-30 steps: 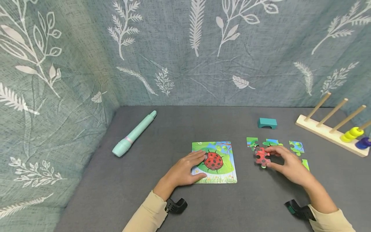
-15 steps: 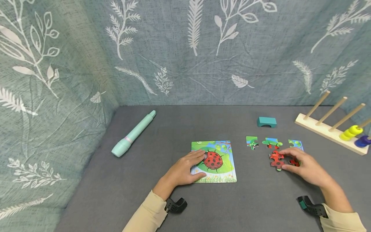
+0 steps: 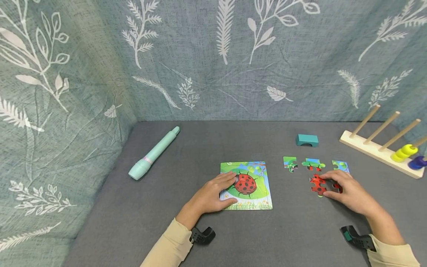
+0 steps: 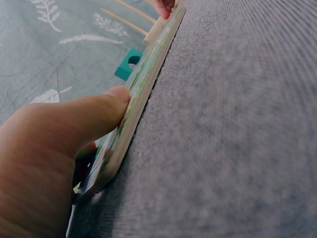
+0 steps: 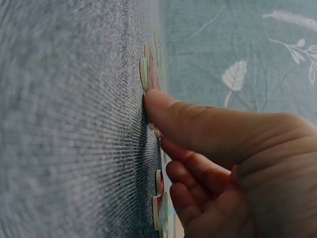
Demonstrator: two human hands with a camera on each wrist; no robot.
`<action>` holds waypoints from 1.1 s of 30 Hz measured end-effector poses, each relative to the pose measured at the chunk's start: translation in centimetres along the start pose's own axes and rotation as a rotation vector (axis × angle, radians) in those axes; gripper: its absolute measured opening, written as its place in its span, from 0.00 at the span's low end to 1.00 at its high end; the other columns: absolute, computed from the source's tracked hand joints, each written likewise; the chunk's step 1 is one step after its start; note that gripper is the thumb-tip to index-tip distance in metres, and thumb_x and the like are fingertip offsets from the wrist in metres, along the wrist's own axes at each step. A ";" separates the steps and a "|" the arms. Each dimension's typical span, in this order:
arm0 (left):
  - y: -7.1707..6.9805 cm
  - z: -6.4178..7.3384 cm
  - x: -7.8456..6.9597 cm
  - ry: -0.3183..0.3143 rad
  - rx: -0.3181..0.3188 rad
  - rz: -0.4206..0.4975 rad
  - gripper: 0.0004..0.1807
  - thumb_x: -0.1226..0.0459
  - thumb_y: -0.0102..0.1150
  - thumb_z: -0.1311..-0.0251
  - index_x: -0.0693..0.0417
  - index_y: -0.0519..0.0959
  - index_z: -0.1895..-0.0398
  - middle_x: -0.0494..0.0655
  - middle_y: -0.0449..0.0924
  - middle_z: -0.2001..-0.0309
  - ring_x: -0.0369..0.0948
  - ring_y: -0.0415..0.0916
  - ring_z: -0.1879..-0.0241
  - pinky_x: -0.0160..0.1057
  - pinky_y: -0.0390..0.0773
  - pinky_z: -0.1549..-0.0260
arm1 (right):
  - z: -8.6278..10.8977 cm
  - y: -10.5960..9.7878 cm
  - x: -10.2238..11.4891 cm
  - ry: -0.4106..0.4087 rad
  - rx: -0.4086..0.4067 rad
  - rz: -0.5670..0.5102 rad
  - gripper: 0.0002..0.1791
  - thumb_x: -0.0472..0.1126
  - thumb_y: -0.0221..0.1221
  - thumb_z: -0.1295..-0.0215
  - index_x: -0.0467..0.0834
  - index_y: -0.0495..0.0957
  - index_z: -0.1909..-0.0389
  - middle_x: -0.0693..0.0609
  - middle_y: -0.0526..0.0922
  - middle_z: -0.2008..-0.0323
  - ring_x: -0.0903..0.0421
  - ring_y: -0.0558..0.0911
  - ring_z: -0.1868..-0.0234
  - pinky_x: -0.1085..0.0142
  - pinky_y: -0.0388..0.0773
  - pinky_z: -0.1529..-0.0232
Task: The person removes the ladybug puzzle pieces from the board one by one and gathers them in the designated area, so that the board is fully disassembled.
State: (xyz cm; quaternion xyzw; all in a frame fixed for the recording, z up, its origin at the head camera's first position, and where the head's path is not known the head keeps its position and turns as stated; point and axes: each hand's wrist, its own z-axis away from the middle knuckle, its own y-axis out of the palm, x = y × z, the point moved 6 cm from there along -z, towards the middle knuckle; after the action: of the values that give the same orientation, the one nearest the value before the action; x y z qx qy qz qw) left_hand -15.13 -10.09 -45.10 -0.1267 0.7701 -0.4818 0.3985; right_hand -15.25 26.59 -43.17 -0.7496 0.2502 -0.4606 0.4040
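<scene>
A square ladybug picture board (image 3: 261, 202) lies on the dark table in the head view. My left hand (image 3: 210, 193) rests flat over its left side, fingers reaching toward the ladybug's head; the left wrist view shows the thumb (image 4: 106, 111) on the board's near edge. To the right, my right hand (image 3: 350, 193) pinches a red, black-spotted jigsaw piece (image 3: 319, 188) between thumb and fingers, low at the tabletop. Another red jigsaw piece (image 3: 338, 187) is partly hidden behind that hand. Above lie a green corner piece (image 3: 289, 162), a middle piece (image 3: 313, 163) and a blue-green corner piece (image 3: 340, 164).
A teal arch block (image 3: 307, 140) stands behind the pieces. At the far right is a wooden peg stand (image 3: 377, 150) with yellow rings (image 3: 403, 153) and purple rings (image 3: 417, 163). A mint toy microphone (image 3: 155, 152) lies at the left. Patterned cloth (image 3: 213, 74) hangs behind the table.
My right hand has carried the red jigsaw piece rightward from beneath the green corner piece to beneath the middle piece, and lowered it slightly. My left hand stays on the board.
</scene>
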 end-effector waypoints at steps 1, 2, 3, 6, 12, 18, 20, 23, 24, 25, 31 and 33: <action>0.0 0.0 0.0 0.002 -0.003 -0.002 0.36 0.52 0.65 0.45 0.60 0.70 0.35 0.52 0.67 0.33 0.48 0.62 0.32 0.45 0.66 0.33 | 0.0 0.0 0.0 0.006 0.000 -0.009 0.25 0.36 0.72 0.55 0.43 0.78 0.52 0.48 0.77 0.54 0.74 0.63 0.49 0.73 0.62 0.56; 0.1 0.0 0.0 0.002 -0.005 -0.003 0.36 0.52 0.65 0.45 0.60 0.70 0.35 0.52 0.67 0.33 0.48 0.62 0.32 0.45 0.66 0.33 | 0.0 -0.1 0.0 0.011 -0.002 -0.019 0.25 0.36 0.72 0.54 0.43 0.78 0.51 0.48 0.77 0.53 0.75 0.62 0.49 0.74 0.62 0.56; 0.1 0.0 0.0 0.004 -0.008 -0.004 0.36 0.52 0.66 0.45 0.60 0.70 0.36 0.52 0.67 0.33 0.48 0.62 0.32 0.45 0.66 0.33 | 0.0 -0.1 -0.1 0.018 -0.004 -0.031 0.26 0.36 0.72 0.54 0.42 0.78 0.50 0.47 0.77 0.53 0.76 0.62 0.49 0.74 0.62 0.56; 0.2 0.1 0.1 0.006 -0.015 -0.007 0.36 0.52 0.66 0.46 0.60 0.70 0.36 0.52 0.67 0.33 0.48 0.62 0.32 0.45 0.66 0.33 | 0.0 -0.3 0.0 0.037 -0.010 -0.061 0.26 0.37 0.71 0.51 0.42 0.76 0.48 0.50 0.77 0.52 0.80 0.60 0.49 0.78 0.61 0.57; 0.2 0.0 0.2 0.006 -0.023 0.007 0.38 0.52 0.67 0.47 0.60 0.69 0.35 0.51 0.65 0.32 0.48 0.61 0.31 0.47 0.68 0.34 | -0.4 -0.2 0.6 0.067 -0.004 -0.107 0.28 0.39 0.70 0.48 0.40 0.74 0.45 0.52 0.75 0.51 0.83 0.62 0.51 0.83 0.61 0.57; -0.2 -0.1 0.1 0.027 -0.055 -0.013 0.41 0.50 0.68 0.49 0.62 0.69 0.35 0.52 0.66 0.32 0.48 0.61 0.31 0.45 0.62 0.31 | -1.3 0.6 2.1 0.051 0.030 -0.206 0.31 0.37 0.68 0.46 0.36 0.71 0.41 0.44 0.77 0.49 0.81 0.69 0.51 0.87 0.66 0.54; -0.4 0.0 0.2 0.039 -0.069 -0.051 0.41 0.48 0.67 0.49 0.62 0.69 0.35 0.52 0.66 0.33 0.47 0.62 0.32 0.44 0.60 0.30 | -1.8 1.0 2.8 0.036 0.042 -0.240 0.32 0.36 0.68 0.46 0.36 0.70 0.40 0.43 0.76 0.48 0.79 0.71 0.50 0.87 0.67 0.53; -0.8 0.2 0.5 0.039 -0.088 -0.109 0.43 0.43 0.64 0.47 0.62 0.68 0.35 0.53 0.66 0.32 0.46 0.63 0.32 0.45 0.60 0.29 | -2.5 1.9 4.0 0.031 0.073 -0.243 0.31 0.38 0.67 0.44 0.37 0.69 0.39 0.43 0.75 0.45 0.72 0.73 0.48 0.86 0.68 0.52; -0.9 0.3 0.6 0.032 -0.092 -0.122 0.43 0.42 0.62 0.47 0.62 0.68 0.35 0.53 0.65 0.32 0.47 0.62 0.32 0.46 0.60 0.30 | -2.8 2.2 4.4 0.030 0.085 -0.242 0.31 0.39 0.67 0.44 0.37 0.69 0.39 0.44 0.75 0.44 0.68 0.74 0.47 0.86 0.68 0.51; -1.0 0.4 0.8 0.025 -0.094 -0.135 0.44 0.40 0.60 0.46 0.62 0.68 0.35 0.53 0.65 0.32 0.47 0.62 0.32 0.47 0.61 0.30 | -3.1 2.6 4.8 0.030 0.097 -0.241 0.31 0.39 0.66 0.43 0.38 0.69 0.39 0.44 0.74 0.43 0.63 0.75 0.46 0.84 0.69 0.50; -1.3 1.1 1.6 -0.036 -0.072 -0.150 0.47 0.33 0.50 0.44 0.61 0.66 0.33 0.54 0.62 0.31 0.49 0.58 0.30 0.50 0.59 0.30 | -5.1 5.1 7.8 -0.021 0.157 -0.266 0.31 0.42 0.66 0.42 0.38 0.69 0.39 0.45 0.75 0.43 0.44 0.76 0.44 0.59 0.75 0.44; -1.2 1.1 1.7 -0.050 -0.056 -0.147 0.48 0.33 0.49 0.44 0.61 0.65 0.32 0.54 0.61 0.30 0.48 0.57 0.29 0.49 0.58 0.29 | -5.9 6.1 8.9 -0.040 0.181 -0.300 0.30 0.42 0.65 0.42 0.37 0.69 0.39 0.44 0.75 0.43 0.44 0.76 0.44 0.52 0.74 0.43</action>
State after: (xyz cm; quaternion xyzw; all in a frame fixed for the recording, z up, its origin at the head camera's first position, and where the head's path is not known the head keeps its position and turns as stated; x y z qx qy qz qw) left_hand -15.60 -12.40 -45.18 -0.2058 0.7617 -0.4848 0.3775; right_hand -16.59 14.40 -42.45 -0.7481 0.0849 -0.5215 0.4014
